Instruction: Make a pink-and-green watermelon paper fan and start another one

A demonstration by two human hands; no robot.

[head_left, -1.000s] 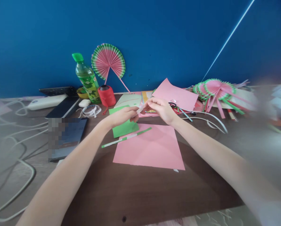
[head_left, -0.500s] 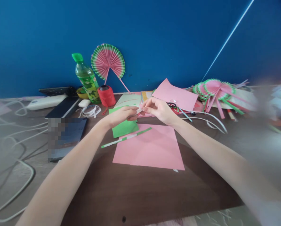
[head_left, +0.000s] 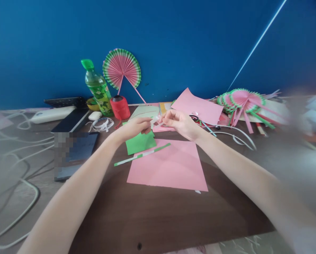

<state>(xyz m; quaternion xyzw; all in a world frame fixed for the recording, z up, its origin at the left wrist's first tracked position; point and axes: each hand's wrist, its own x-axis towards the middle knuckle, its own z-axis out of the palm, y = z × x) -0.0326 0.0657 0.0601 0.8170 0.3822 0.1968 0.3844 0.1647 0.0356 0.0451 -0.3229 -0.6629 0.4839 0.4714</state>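
Observation:
Both hands are raised over the back of the table, close together. My right hand [head_left: 183, 124] pinches a small whitish, partly see-through strip [head_left: 155, 122] between thumb and fingertips. My left hand [head_left: 135, 127] is closed with curled fingers at the strip's left end; whether it grips that end is unclear. Below my left hand lies a green paper sheet [head_left: 140, 144]. A narrow green-and-white paper strip [head_left: 142, 154] rests across the edge of a large pink sheet [head_left: 168, 167], which lies flat on the brown table in front of me.
A finished pink-green paper fan [head_left: 122, 67] leans on the blue wall beside a green bottle [head_left: 96, 90] and a red spool [head_left: 120, 107]. More fans [head_left: 242, 100], pink paper [head_left: 196, 107] and scissors [head_left: 193, 118] lie back right. White cables [head_left: 33, 190] and a dark tablet [head_left: 78, 155] are left.
My left hand has drawn slightly left, away from my right hand, and its fingers have curled. More of the whitish strip shows between the hands. My right hand stays nearly in place.

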